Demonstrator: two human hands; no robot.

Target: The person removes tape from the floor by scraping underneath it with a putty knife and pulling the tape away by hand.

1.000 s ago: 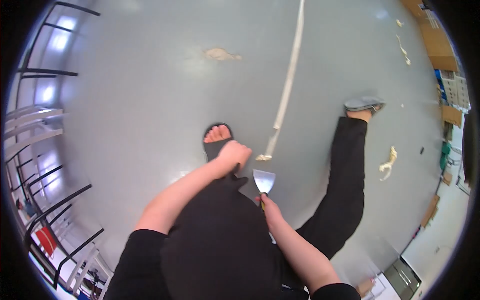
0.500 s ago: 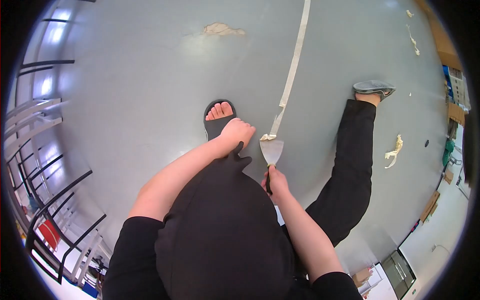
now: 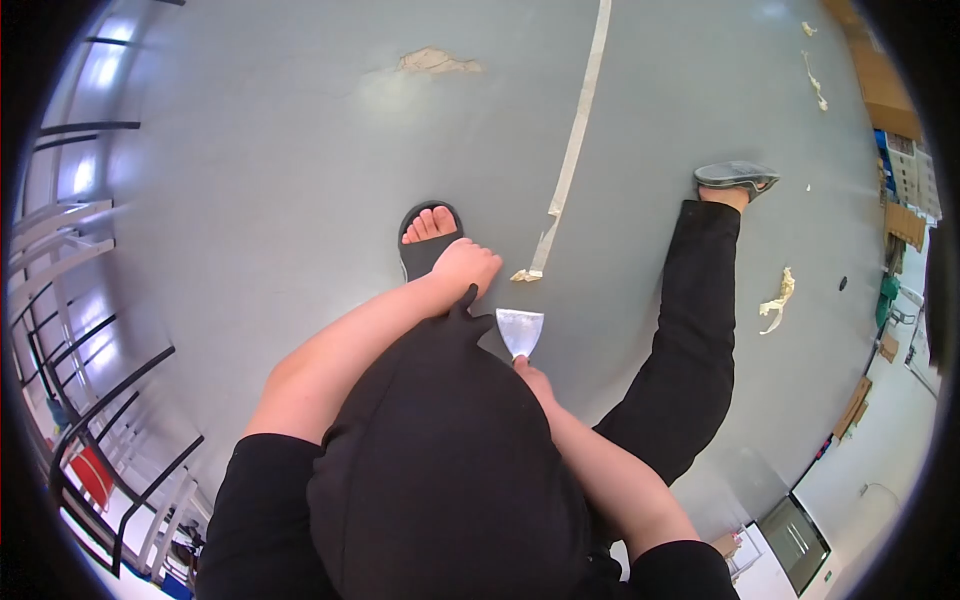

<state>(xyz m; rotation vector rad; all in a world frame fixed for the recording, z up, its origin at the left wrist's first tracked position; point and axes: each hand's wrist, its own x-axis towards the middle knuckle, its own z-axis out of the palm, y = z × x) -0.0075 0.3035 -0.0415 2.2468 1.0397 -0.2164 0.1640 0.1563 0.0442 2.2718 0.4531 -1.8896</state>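
Observation:
My right hand (image 3: pixel 535 380) grips a putty knife (image 3: pixel 520 331), its wide metal blade pointing forward near the floor; the handle is mostly hidden by my hand and the black clothing. Ahead of the blade, and apart from it, a strip of pale tape (image 3: pixel 577 135) runs along the floor. Its near end is torn, with a crumpled bit of peeled tape (image 3: pixel 526 275) there. My left hand (image 3: pixel 467 265) is closed in a loose fist beside my left slipper (image 3: pixel 418 262), with nothing showing in it.
Torn scraps of tape (image 3: pixel 777 300) lie to the right, near my other slipper (image 3: pixel 737 177). A bare beige patch (image 3: pixel 438 61) marks the grey floor ahead. Black-legged furniture (image 3: pixel 115 405) stands left; cardboard boxes (image 3: pixel 885 85) line the right side.
My right hand has drawn the putty knife back toward me and slightly left, off the tape's end. The crumpled bit stays at that end. My left hand keeps its place by the foot.

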